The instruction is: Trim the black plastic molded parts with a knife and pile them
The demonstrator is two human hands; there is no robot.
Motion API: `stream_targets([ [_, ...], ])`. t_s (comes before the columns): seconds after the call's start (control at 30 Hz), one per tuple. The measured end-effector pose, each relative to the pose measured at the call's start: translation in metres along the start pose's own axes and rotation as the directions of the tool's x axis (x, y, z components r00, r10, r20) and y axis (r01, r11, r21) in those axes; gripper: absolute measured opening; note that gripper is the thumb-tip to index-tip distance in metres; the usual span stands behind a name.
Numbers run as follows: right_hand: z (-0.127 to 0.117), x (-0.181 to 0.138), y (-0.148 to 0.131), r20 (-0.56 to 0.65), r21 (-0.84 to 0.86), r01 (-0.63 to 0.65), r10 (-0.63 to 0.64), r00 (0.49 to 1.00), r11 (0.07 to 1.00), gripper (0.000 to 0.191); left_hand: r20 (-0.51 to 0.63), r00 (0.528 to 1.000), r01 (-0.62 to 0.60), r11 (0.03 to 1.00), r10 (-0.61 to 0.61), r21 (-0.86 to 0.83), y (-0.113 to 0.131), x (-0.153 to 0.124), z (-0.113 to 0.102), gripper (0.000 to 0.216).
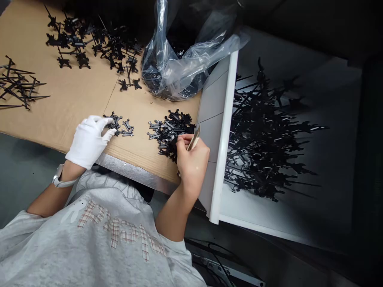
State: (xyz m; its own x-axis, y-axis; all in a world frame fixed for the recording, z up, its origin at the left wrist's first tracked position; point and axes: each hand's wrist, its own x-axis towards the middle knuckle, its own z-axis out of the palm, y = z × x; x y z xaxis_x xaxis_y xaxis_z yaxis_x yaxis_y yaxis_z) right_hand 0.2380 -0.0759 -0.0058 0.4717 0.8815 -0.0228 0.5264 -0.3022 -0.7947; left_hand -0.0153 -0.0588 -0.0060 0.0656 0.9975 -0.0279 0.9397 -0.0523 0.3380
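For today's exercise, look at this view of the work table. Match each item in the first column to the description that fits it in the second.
Items:
1. left hand
2. right hand
3. plastic bag
4. white-edged tray

Descriptions:
A. long black parts lying inside
B. wearing a white glove
C. pinching a slim metal tool
D. clear and crumpled

Pairs: 1B, 2C, 3D, 4A

gap: cardboard of table between white-gloved left hand and black plastic parts heap | right hand: hemmed by heap, white bin wall
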Motion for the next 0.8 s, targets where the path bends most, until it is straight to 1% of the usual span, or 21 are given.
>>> stream_targets([
  [0.07,0.004,0.010,0.004,-0.032,-0.127,0.027,-0.031,0.999,0.992,0.015,0.051,0.999,-0.014,0.992,0.008,0.126,-0.006,0.012,0.001,0.047],
  [0.17,0.006,0.015,0.006,-0.030,-0.188,0.049,-0.055,0.998,0.981,0.017,0.120,0.991,-0.076,0.981,0.056,0.177,-0.004,0.023,0.002,0.043],
  [0.3,-0.002,0.006,0.002,-0.041,-0.143,0.034,-0.040,0.998,0.989,0.019,0.148,0.984,-0.123,0.977,0.097,0.175,-0.001,0.030,0.000,0.034],
  [0.4,-0.009,-0.009,-0.006,-0.029,-0.028,0.057,-0.058,0.998,0.998,0.021,0.176,0.978,-0.133,0.983,0.110,0.126,-0.004,0.033,-0.009,0.026],
  [0.47,-0.007,-0.021,-0.014,0.041,0.115,0.095,-0.100,0.994,0.989,0.030,0.181,0.980,-0.081,0.997,0.080,-0.001,-0.004,0.033,-0.017,0.021],
  [0.53,0.002,-0.033,-0.023,0.165,0.277,0.129,-0.179,0.970,0.952,0.036,0.163,0.987,0.021,0.972,0.018,-0.234,-0.001,0.028,-0.024,0.020],
  [0.57,0.008,-0.038,-0.027,0.224,0.348,0.143,-0.231,0.947,0.926,0.037,0.158,0.987,0.067,0.925,-0.007,-0.374,0.003,0.023,-0.026,0.020],
  [0.6,0.016,-0.043,-0.031,0.271,0.422,0.151,-0.283,0.920,0.894,0.040,0.157,0.987,0.094,0.855,-0.015,-0.510,0.007,0.017,-0.027,0.020],
  [0.67,0.030,-0.049,-0.037,0.306,0.550,0.144,-0.359,0.882,0.823,0.047,0.182,0.983,0.114,0.699,0.023,-0.706,0.016,0.003,-0.026,0.021],
  [0.73,0.037,-0.050,-0.042,0.308,0.629,0.117,-0.384,0.870,0.769,0.040,0.246,0.966,0.156,0.581,0.079,-0.799,0.024,-0.012,-0.022,0.023],
  [0.8,0.037,-0.048,-0.044,0.345,0.665,0.061,-0.379,0.859,0.744,0.026,0.310,0.942,0.204,0.515,0.128,-0.833,0.029,-0.022,-0.020,0.026],
])
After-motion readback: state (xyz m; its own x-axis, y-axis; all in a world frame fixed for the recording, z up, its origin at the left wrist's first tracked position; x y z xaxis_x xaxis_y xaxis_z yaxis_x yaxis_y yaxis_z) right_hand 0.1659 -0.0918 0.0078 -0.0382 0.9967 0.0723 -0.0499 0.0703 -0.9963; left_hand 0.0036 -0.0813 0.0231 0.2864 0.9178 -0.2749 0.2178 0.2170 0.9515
